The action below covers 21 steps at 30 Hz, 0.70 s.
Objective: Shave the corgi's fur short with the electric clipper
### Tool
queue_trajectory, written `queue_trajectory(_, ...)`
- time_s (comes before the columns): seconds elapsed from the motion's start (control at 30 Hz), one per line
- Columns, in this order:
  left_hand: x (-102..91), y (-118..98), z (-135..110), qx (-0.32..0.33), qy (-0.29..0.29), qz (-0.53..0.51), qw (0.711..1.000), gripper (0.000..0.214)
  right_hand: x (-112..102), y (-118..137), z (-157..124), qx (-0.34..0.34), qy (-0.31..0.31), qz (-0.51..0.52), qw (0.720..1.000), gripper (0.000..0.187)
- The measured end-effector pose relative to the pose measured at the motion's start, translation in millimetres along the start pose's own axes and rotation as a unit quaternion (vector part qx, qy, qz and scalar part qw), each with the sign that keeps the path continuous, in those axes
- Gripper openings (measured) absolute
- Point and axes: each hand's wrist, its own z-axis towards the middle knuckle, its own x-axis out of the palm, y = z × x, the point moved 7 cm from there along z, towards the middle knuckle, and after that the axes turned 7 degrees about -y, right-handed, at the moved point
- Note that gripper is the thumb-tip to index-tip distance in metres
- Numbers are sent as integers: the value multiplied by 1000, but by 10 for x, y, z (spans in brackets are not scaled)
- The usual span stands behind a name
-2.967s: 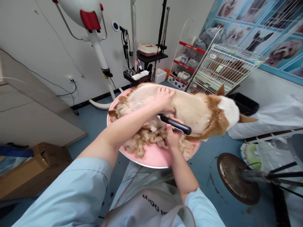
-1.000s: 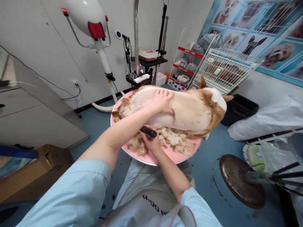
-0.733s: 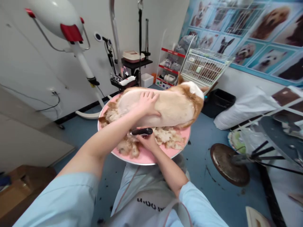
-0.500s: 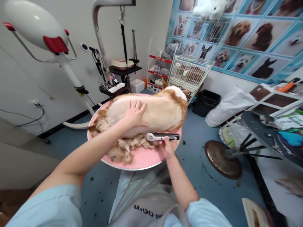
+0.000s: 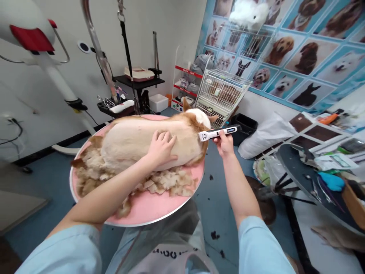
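A tan and white dog (image 5: 134, 140) lies on a round pink grooming table (image 5: 151, 207), its head toward the far right. My left hand (image 5: 161, 148) rests flat on the dog's flank, fingers spread. My right hand (image 5: 224, 142) is closed around a black and white clipper (image 5: 218, 133), held in the air just right of the dog's neck, its blade end pointing at the fur. Clumps of cut fur (image 5: 168, 182) are heaped along the table's near side and left end.
A white and red dryer on a stand (image 5: 42, 53) and the table's metal arm with a hanging strap (image 5: 125, 42) rise at the back. A wire cage (image 5: 221, 95), a red shelf and a tool tray stand behind. A cluttered dark table (image 5: 316, 167) is at right.
My right hand lifted the clipper from the table's near side and carried it right and up to the dog's neck. The view swung right. My left hand stayed on the dog.
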Motion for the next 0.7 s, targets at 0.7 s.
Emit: queue_trajectory(0.7,189,135,124,-213,124,-26,969,89,616,-179,725,118,152,-146,970,42)
